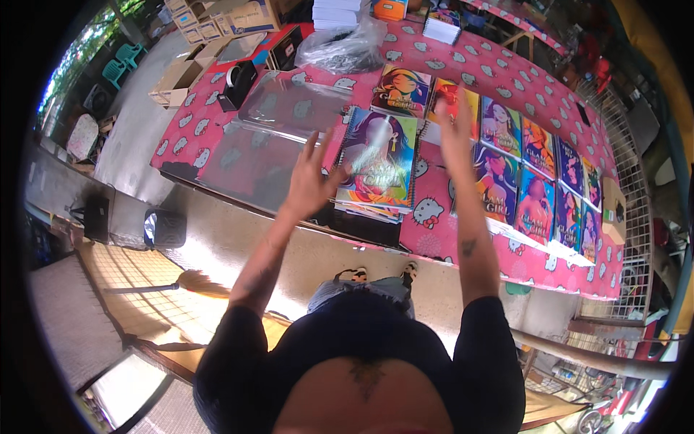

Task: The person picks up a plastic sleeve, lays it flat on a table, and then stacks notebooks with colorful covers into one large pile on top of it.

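Observation:
A stack of spiral-bound notebooks (pixel 377 160) with colourful illustrated covers lies in front of me at the near edge of the table. The top cover shines, as if under clear plastic. My left hand (pixel 315 178) is at the stack's left side with its fingers spread; whether it touches the cover I cannot tell. My right hand (pixel 455 137) is raised to the right of the stack, fingers stretched out, slightly blurred and holding nothing. Behind it, an orange-red notebook (pixel 468 100) is partly hidden. Clear plastic sheets (pixel 249 168) lie flat left of the stack.
More notebooks (pixel 535 202) stand in overlapping rows on the pink patterned tablecloth (pixel 506 72). Toward the far left are a black tape dispenser (pixel 236 85), a crumpled plastic bag (pixel 341 47) and cardboard boxes (pixel 173 83). A broom (pixel 202 283) lies to my left.

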Action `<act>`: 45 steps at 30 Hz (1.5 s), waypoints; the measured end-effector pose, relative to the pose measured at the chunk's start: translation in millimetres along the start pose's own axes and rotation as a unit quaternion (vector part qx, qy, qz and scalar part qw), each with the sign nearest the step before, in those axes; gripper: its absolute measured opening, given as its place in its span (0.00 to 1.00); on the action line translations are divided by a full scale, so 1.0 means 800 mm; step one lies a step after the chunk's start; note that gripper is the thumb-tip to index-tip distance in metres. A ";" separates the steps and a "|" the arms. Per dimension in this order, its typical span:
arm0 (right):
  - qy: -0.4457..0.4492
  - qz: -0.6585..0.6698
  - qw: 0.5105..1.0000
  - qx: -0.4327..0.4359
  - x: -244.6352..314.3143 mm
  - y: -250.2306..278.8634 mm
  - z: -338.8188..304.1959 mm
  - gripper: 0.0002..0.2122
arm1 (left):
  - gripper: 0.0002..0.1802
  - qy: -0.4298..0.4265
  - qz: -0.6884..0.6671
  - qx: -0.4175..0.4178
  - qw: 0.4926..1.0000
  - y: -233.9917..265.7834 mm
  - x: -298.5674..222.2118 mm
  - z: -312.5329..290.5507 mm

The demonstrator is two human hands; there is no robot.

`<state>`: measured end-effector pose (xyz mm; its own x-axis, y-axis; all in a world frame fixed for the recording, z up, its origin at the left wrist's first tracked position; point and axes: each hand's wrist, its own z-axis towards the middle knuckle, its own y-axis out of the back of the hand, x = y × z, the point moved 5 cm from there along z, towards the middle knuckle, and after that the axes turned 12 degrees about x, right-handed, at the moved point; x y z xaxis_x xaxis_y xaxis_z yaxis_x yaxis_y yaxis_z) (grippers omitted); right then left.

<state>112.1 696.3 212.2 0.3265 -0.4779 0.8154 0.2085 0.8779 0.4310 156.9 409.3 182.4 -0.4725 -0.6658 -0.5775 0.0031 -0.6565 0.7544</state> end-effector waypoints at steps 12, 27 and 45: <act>-0.168 0.327 0.926 0.083 -0.085 -0.121 -0.120 0.38 | 0.34 -0.027 -0.064 -0.010 0.998 -0.012 0.029 0.006; -0.088 0.151 0.984 -0.036 -0.106 -0.104 -0.101 0.41 | 0.39 0.194 -0.444 0.206 0.850 -0.106 0.141 0.083; -0.138 -0.214 0.967 -0.026 -0.401 0.533 -0.086 0.19 | 0.33 -0.296 0.043 0.258 0.919 -0.530 -0.429 0.385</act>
<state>159.8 1222.1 107.9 -0.0562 -0.7651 0.6414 0.3183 0.5952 0.7379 46.5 1025.0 156.9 -0.8872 -0.2974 -0.3528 -0.2831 -0.2529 0.9251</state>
